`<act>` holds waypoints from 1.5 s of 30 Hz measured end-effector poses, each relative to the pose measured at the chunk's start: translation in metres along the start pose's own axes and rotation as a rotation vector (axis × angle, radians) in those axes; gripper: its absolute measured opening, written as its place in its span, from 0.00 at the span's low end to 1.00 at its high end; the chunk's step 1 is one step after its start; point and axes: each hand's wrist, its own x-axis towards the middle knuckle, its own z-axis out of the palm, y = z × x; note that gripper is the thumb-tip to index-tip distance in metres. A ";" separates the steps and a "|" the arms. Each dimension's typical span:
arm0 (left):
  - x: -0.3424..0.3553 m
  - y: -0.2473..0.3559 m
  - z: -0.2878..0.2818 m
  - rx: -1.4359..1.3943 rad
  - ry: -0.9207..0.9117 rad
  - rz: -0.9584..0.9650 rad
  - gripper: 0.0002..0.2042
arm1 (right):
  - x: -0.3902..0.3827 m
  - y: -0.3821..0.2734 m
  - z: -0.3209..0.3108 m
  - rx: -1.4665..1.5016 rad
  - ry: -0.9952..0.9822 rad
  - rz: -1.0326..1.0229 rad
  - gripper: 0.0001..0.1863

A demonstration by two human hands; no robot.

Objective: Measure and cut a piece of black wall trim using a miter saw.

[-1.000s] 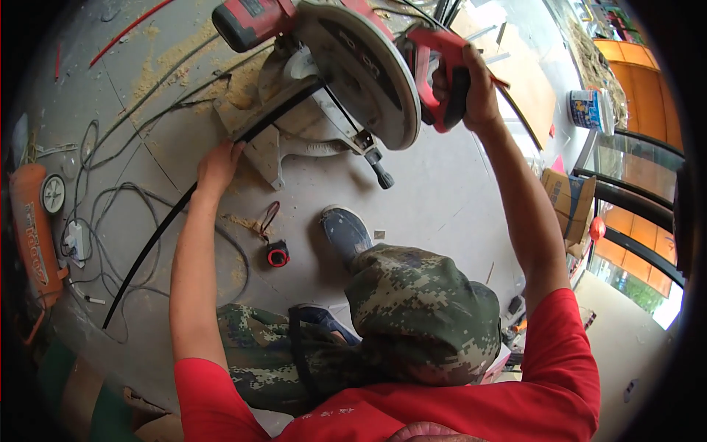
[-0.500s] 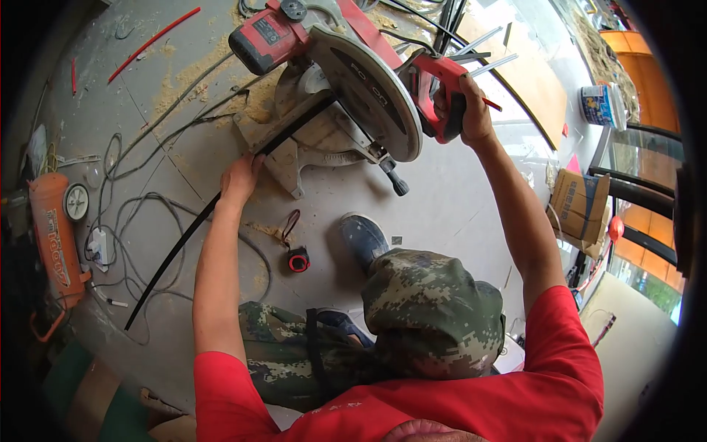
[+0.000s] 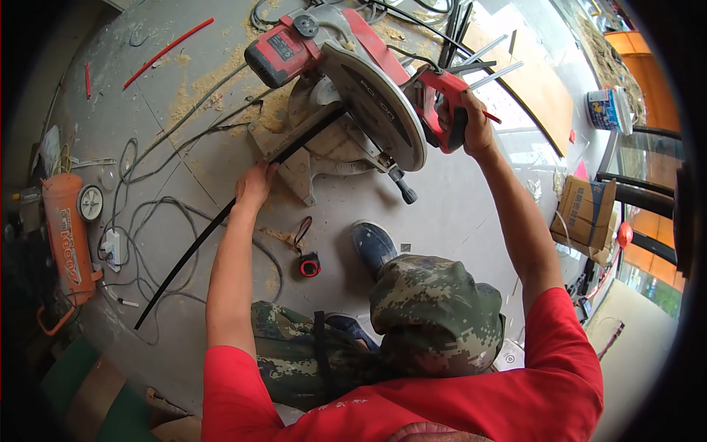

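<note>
A red and grey miter saw (image 3: 375, 103) stands on the floor ahead of me, its round blade guard facing right. My right hand (image 3: 475, 121) is closed around the saw's red handle (image 3: 444, 96). A thin red stick like a pencil (image 3: 493, 117) pokes out beside those fingers. With closed fingers, my left hand (image 3: 254, 184) holds a long black strip (image 3: 180, 258) at the left end of the saw base. The strip's far end runs across the base (image 3: 335, 158) to the blade guard, which hides its tip. Its near end slants down to the left.
A tape measure (image 3: 309, 265) lies near my shoe (image 3: 374, 247). Tangled cables (image 3: 173, 202) and an orange compressor tank (image 3: 65, 236) are at left. Sawdust (image 3: 210, 85) and red strips (image 3: 168, 53) lie farther back. At right are a cardboard box (image 3: 585, 210) and a bucket (image 3: 607, 110).
The whole view has shifted, so everything appears slightly farther right and mostly lower. Both hands keep their holds on the strip and the saw handle.
</note>
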 end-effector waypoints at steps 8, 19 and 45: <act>-0.002 0.006 -0.003 -0.027 0.014 -0.003 0.17 | 0.000 0.004 -0.004 0.051 -0.008 -0.005 0.25; -0.003 0.001 -0.001 -0.004 0.033 0.007 0.20 | 0.000 0.003 -0.001 0.036 -0.003 -0.004 0.26; 0.000 -0.004 0.002 0.020 0.014 0.015 0.18 | -0.002 0.001 0.000 0.025 0.010 -0.005 0.24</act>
